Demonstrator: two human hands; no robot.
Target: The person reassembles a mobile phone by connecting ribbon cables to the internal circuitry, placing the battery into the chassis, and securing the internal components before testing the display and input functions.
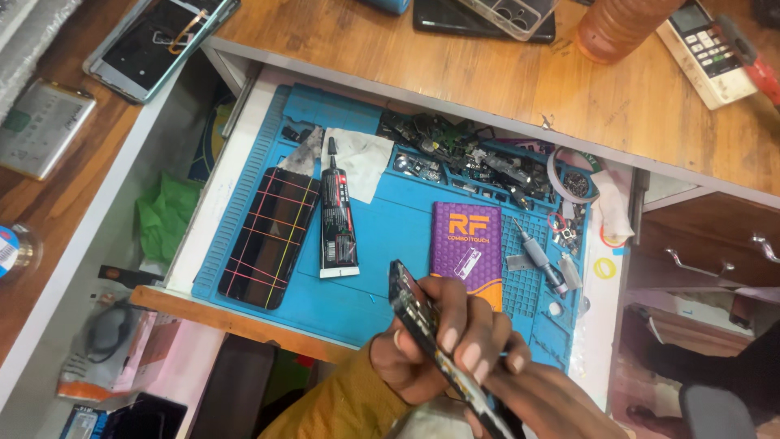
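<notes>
My left hand (431,349), in a mustard sleeve, grips a dark opened phone body (410,305) held edge-on and tilted over the front edge of a blue repair mat (390,236). Its fingers wrap across the phone's middle. My right hand (561,402) sits lower right, closed against the phone's lower end, which runs out of view at the bottom. On the mat lie a black phone screen with coloured lines (272,236), a black glue tube (336,223), a purple box (465,244) and a small screwdriver (540,258).
The mat lies in a pulled-out drawer, with several small parts (479,162) and a tissue (357,158) at its back. The wooden desk holds a phone (158,45), a battery (41,126), an orange bottle (621,24), a keypad device (707,49) and a clear case (508,12).
</notes>
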